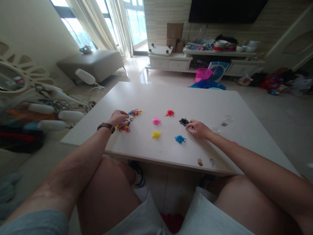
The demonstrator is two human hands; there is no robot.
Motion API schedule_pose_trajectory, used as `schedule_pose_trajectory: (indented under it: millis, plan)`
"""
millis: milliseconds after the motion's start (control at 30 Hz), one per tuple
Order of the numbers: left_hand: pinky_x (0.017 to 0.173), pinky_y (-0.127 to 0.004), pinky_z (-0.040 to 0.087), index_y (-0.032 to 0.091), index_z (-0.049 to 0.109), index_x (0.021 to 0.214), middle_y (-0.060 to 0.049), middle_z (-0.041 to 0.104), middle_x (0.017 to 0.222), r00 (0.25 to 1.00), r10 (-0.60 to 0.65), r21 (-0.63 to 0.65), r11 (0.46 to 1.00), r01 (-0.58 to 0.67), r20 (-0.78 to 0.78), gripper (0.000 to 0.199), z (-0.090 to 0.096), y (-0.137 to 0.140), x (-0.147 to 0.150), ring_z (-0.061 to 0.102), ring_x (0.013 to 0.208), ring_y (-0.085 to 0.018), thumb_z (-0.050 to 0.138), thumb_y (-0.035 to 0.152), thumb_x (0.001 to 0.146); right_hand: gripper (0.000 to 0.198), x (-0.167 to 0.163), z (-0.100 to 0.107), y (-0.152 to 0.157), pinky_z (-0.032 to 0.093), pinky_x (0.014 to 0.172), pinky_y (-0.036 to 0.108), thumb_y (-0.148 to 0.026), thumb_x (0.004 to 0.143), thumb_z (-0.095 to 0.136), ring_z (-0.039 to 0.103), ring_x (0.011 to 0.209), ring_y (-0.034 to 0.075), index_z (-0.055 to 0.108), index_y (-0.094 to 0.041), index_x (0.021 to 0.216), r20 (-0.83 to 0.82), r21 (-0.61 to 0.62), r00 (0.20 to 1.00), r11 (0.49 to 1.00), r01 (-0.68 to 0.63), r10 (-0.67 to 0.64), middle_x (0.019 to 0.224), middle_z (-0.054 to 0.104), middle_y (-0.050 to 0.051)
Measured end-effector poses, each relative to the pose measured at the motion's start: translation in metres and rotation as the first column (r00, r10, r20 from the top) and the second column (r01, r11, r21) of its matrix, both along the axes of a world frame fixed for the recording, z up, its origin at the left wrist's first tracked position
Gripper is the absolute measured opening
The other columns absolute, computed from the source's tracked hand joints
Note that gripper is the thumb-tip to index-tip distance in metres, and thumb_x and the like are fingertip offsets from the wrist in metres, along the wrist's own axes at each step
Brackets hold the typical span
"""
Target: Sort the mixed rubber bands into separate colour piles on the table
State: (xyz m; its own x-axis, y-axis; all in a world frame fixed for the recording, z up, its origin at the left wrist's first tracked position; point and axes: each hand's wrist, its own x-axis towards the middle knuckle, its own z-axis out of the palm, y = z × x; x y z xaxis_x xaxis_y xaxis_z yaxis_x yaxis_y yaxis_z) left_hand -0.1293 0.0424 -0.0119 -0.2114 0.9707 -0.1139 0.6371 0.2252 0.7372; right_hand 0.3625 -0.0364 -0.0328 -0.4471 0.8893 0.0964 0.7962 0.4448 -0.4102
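Black bands point(184, 122): neighbouring right hand point(197, 129)
Mixed bands point(124, 127): flanking left hand point(118, 117)
Fingers point(191, 126): curling, cannot tell grip
Container point(228, 119): showing unreadable patch point(224, 124)

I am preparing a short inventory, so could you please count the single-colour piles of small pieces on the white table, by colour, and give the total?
Red pile: 1
Pink pile: 1
Black pile: 1
Yellow pile: 1
Blue pile: 1
Total: 5 single-colour piles

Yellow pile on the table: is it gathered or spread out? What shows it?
Gathered: the yellow pile sits in one small heap, with white table showing between it and the pink pile.
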Motion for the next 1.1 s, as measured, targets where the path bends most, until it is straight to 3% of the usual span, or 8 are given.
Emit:
schedule_pose_trajectory:
  millis: [133,300,567,833,1100]
  plan:
    - [0.059,-0.027,0.045,0.015,0.078,0.076,-0.005,0.070,0.067,0.996,-0.072,-0.020,0.997,0.071,-0.054,0.027,-0.004,-0.001,0.007,0.061,0.065,-0.018,0.080,0.030,0.054,0.021,0.002,-0.002,0.000,0.047,0.071,0.026,-0.016,0.085,0.058,0.062,0.073,0.015,0.076,-0.019,0.094,0.015,0.005,1.000,1.000,0.016,-0.016,0.094,0.065,0.006]
    - [0.059,-0.026,0.045,0.017,0.078,0.080,-0.004,0.074,0.076,0.986,-0.125,-0.001,0.992,0.126,-0.113,0.028,-0.010,0.001,0.018,0.063,0.068,-0.019,0.080,0.026,0.053,0.016,0.002,0.000,0.000,0.048,0.072,0.026,-0.016,0.084,0.058,0.062,0.072,0.015,0.074,-0.019,0.087,0.020,0.033,0.999,0.999,0.026,-0.027,0.094,0.065,0.005]
    - [0.057,-0.026,0.043,0.018,0.076,0.071,-0.004,0.068,0.064,0.986,-0.068,-0.007,0.998,0.067,-0.152,0.013,-0.010,0.006,0.024,0.060,0.064,-0.018,0.075,0.022,0.059,0.018,-0.001,0.003,-0.002,0.050,0.074,0.027,-0.014,0.083,0.057,0.064,0.076,0.016,0.071,-0.019,0.094,0.004,0.024,1.000,1.000,0.007,-0.007,0.099,0.064,0.006]
    - [0.051,-0.025,0.041,0.016,0.074,0.078,-0.005,0.068,0.068,0.995,0.046,0.019,0.999,-0.044,-0.092,0.019,-0.004,0.011,0.013,0.058,0.061,-0.016,0.075,0.029,0.065,0.018,0.001,0.003,0.000,0.052,0.073,0.027,-0.014,0.083,0.058,0.065,0.079,0.016,0.071,-0.020,0.093,-0.018,0.018,1.000,1.000,-0.002,0.002,0.101,0.064,0.006]
    - [0.055,-0.025,0.042,0.017,0.077,0.075,-0.004,0.070,0.065,0.991,-0.060,0.056,0.996,0.067,-0.122,0.017,-0.013,0.010,0.014,0.058,0.060,-0.015,0.076,0.028,0.062,0.016,-0.002,0.005,-0.002,0.051,0.074,0.027,-0.014,0.083,0.058,0.065,0.079,0.016,0.071,-0.019,0.092,0.003,0.004,1.000,1.000,-0.003,0.003,0.101,0.064,0.006]
